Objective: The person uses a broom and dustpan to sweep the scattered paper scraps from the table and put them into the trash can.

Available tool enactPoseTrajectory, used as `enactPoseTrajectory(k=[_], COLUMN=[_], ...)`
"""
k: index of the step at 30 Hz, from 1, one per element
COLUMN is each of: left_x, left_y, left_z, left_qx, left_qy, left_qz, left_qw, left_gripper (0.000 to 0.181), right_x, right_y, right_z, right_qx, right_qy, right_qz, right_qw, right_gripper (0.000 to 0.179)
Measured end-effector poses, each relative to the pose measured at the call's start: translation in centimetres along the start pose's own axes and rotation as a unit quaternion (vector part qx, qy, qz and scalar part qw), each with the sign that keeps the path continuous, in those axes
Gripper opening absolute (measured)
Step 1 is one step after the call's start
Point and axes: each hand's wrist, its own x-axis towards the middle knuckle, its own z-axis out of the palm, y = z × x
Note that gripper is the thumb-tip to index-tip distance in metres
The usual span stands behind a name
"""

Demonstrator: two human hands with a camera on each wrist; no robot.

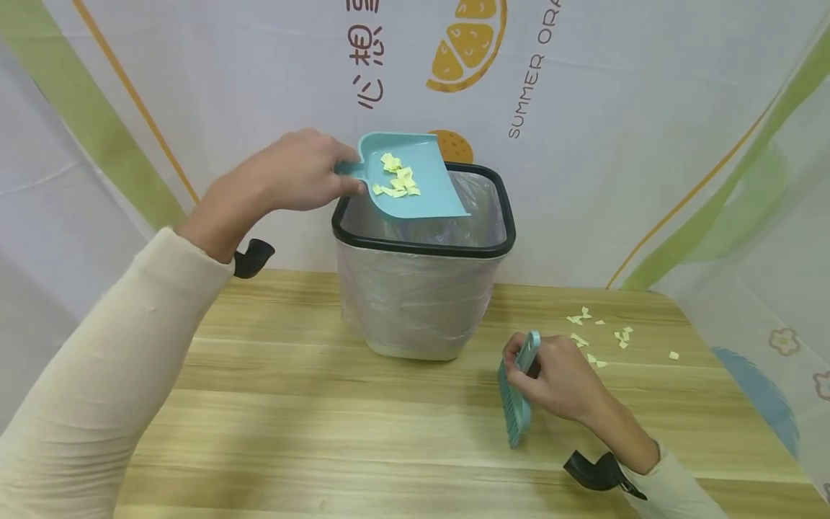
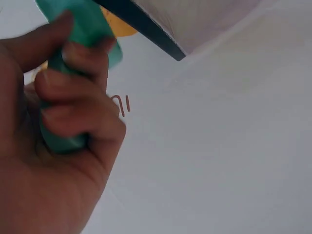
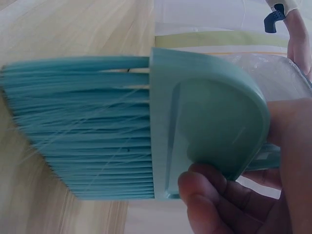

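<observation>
My left hand point(image 1: 301, 173) grips the short handle of a light-blue dustpan point(image 1: 421, 169) and holds it over the bin. Several pale-yellow paper scraps point(image 1: 403, 180) lie in the pan near its handle end. Below stands a trash bin point(image 1: 418, 303) with a black rim and a clear plastic liner. In the left wrist view, curled fingers point(image 2: 73, 97) wrap the dustpan's handle. To the right of the bin, my right hand point(image 1: 564, 378) holds a blue hand brush point(image 1: 515, 400) just above or on the table; contact is unclear. Its bristles point(image 3: 87, 131) show in the right wrist view.
More paper scraps point(image 1: 622, 337) are scattered on the wooden table point(image 1: 292, 432) at the back right, beyond the right hand. A white printed curtain point(image 1: 259, 65) hangs close behind the bin and along both sides.
</observation>
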Motion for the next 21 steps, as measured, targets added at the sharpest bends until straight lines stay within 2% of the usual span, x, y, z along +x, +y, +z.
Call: enactPoseTrajectory(k=[2,6,11,13,14,16,18,20,21], left_x=[-0.2,-0.6,-1.2,-1.3,-1.4,-1.4,-1.3,-1.1,-1.1], left_y=[0.3,1.1,1.6,1.5,1.4,1.3,1.2,1.2,1.2], left_z=[0.1,0.5,1.4,1.9,2.1,2.5,2.7,2.9,3.0], left_qx=[0.028,0.089,0.149,0.167,0.174,0.185,0.200,0.208,0.212], left_qy=[0.018,0.059,0.142,0.185,0.211,0.258,0.299,0.326,0.332], left_qz=[-0.003,-0.002,0.026,0.056,0.077,0.116,0.155,0.184,0.192], left_qw=[0.9994,0.9943,0.9783,0.9669,0.9588,0.9410,0.9201,0.9040,0.8989], left_gripper=[0.034,0.024,0.011,0.012,0.012,0.013,0.013,0.010,0.009], right_x=[0.0,0.0,0.0,0.1,0.1,0.1,0.1,0.0,0.0], right_y=[0.0,0.1,0.1,0.1,0.2,0.2,0.2,0.2,0.3], right_z=[0.0,0.0,0.0,0.0,0.0,0.0,0.0,-0.1,-0.1], right_qx=[0.000,0.001,0.004,0.006,0.006,0.006,0.005,0.002,0.000], right_qy=[0.001,0.001,-0.003,-0.006,-0.008,-0.010,-0.012,-0.012,-0.012], right_qz=[-0.001,0.000,0.001,0.002,0.002,0.003,0.003,0.001,0.000], right_qw=[1.0000,1.0000,1.0000,1.0000,0.9999,0.9999,0.9999,0.9999,0.9999], right_gripper=[0.009,0.010,0.010,0.010,0.011,0.011,0.011,0.011,0.011])
